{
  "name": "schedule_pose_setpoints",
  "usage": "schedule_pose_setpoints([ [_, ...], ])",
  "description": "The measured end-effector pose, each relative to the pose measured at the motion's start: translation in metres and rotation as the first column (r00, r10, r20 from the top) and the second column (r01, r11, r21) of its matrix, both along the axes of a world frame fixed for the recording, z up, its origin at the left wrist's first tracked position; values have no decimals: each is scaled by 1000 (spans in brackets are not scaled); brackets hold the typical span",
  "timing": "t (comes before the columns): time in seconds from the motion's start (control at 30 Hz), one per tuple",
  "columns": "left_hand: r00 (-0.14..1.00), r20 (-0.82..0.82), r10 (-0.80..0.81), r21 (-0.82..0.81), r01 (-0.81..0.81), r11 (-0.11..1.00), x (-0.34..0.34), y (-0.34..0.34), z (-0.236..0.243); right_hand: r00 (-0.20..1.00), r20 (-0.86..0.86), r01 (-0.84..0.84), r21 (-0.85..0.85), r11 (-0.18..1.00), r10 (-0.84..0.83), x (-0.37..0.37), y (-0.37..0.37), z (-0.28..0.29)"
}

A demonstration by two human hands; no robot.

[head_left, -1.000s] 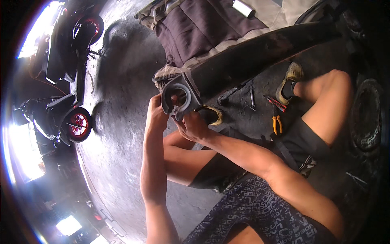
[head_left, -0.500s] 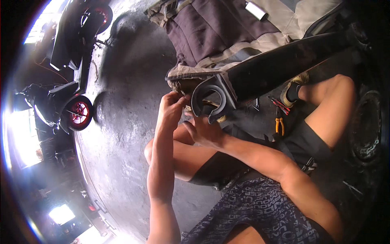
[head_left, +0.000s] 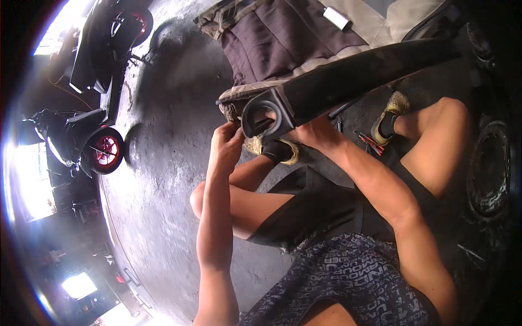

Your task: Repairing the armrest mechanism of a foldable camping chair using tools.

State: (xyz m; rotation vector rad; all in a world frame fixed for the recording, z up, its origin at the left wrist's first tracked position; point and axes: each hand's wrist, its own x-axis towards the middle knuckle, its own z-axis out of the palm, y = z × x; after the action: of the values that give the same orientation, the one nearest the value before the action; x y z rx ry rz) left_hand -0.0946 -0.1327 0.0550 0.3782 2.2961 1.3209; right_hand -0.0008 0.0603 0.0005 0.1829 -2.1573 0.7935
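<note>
A long black plastic panel (head_left: 364, 76) runs along the near edge of a padded seat cover (head_left: 266, 41) in dark purple-brown and beige. The panel's left end carries a dark ring-shaped holder (head_left: 247, 120). My left hand (head_left: 225, 142) is beside the ring's left rim, under the cover's corner. Its fingers are pressed together; what they pinch is hidden. My right hand (head_left: 315, 133) reaches under the panel's lower edge, just right of the ring. Skin, seemingly a fingertip, shows through the ring's opening; the other fingers are hidden behind the panel.
A white cylinder (head_left: 337, 19) lies on the cover. Red-handled pliers (head_left: 371, 142) are on the floor near my shoe (head_left: 391, 111). A round rim-like object (head_left: 489, 168) stands at the right. Motorcycles, one with a red wheel (head_left: 105, 151), stand at the left.
My right hand has moved from below the ring to under the panel. Ring and panel have shifted slightly left and up. The orange-handled pliers are no longer visible. My left hand has barely moved.
</note>
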Motion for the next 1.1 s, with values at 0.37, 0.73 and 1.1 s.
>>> schedule_pose_setpoints([
  [0.37,991,97,93,306,-119,944,29,-11,-17,980,159,-123,21,992,118,-10,0,-4],
  [0.73,936,-344,79,-8,-86,996,41,-2,-17,973,65,-228,177,957,220,-24,34,-29],
  [1.1,781,-410,472,186,-435,881,79,29,-38,951,-6,-303,182,935,310,-22,23,26],
])
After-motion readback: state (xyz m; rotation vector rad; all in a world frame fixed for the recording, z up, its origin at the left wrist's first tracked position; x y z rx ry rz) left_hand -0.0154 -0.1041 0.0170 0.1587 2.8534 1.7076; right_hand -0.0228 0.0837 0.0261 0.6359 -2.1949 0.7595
